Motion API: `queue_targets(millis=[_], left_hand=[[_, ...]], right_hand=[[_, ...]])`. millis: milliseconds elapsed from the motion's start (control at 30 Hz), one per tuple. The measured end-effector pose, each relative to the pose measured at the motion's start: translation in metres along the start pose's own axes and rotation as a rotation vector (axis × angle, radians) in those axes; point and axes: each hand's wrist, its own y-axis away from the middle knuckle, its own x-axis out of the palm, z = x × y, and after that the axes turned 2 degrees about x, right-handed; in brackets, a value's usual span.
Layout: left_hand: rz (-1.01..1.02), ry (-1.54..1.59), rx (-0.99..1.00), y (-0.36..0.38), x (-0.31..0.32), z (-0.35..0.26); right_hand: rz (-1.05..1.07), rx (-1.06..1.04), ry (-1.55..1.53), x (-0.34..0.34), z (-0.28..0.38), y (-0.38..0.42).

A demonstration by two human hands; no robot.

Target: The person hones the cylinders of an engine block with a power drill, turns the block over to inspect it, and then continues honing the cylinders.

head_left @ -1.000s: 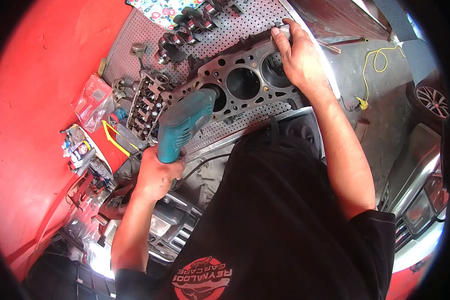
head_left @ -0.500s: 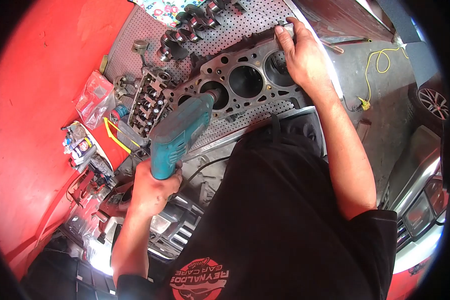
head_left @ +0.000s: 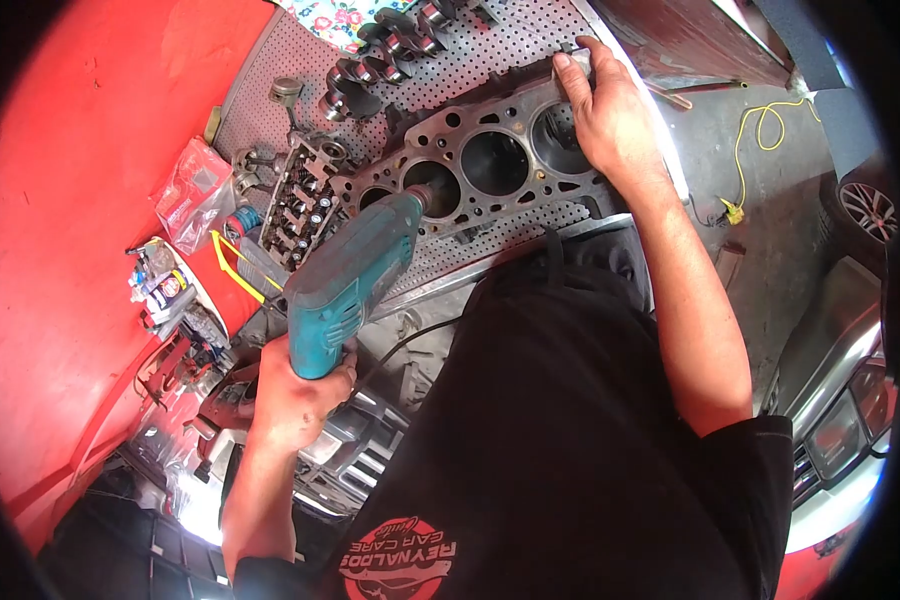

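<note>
My left hand (head_left: 295, 398) is wrapped round the handle of a teal power drill (head_left: 345, 280). The drill's chuck end points up and right, over a cylinder bore of the grey engine block (head_left: 535, 172); whatever is fitted in the chuck is hard to make out. My right hand (head_left: 615, 120) rests on the block's far right corner, thumb on top and fingers bent over the end edge. Whether those fingers grip underneath is partly hidden. The block lies on a perforated metal bench (head_left: 270, 80) with its round bores facing up.
A cylinder head (head_left: 300, 205) stands left of the block, with pistons and rods (head_left: 288, 95) beside it. Behind lies a crankshaft (head_left: 370, 70) near a floral cloth (head_left: 340, 20). Bottles (head_left: 165, 290) and a plastic bag (head_left: 195, 195) sit at the left. A dark cable (head_left: 410, 340) runs below the drill.
My left hand has drawn the drill back down and left, so its front end sits farther out of the bore. My right hand stays on the block's corner.
</note>
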Motion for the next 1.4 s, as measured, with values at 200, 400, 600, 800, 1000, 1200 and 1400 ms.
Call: queue_targets(millis=[200, 400, 600, 800, 1000, 1200, 1400], left_hand=[[-0.006, 0.003, -0.001, 0.003, 0.000, -0.001], [0.002, 0.010, -0.004, 0.003, -0.001, 0.002], [0.005, -0.013, 0.003, -0.003, 0.000, 0.005], [0.018, -0.039, 0.004, -0.007, 0.001, 0.007], [0.008, -0.003, -0.021, -0.004, 0.001, 0.001], [-0.039, 0.006, -0.021, 0.004, 0.000, 0.000], [-0.047, 0.012, -0.043, 0.005, 0.001, 0.000]], right_hand=[[-0.011, -0.014, -0.003, 0.002, -0.003, -0.001], [0.007, -0.002, -0.002, 0.000, -0.001, 0.000], [0.001, 0.015, 0.006, 0.000, 0.001, 0.000], [-0.013, -0.009, 0.002, 0.002, -0.003, 0.001], [-0.022, -0.006, 0.015, 0.002, 0.000, 0.001], [-0.009, -0.003, 0.011, 0.002, -0.002, 0.000], [0.007, 0.013, 0.004, 0.001, -0.001, 0.000]])
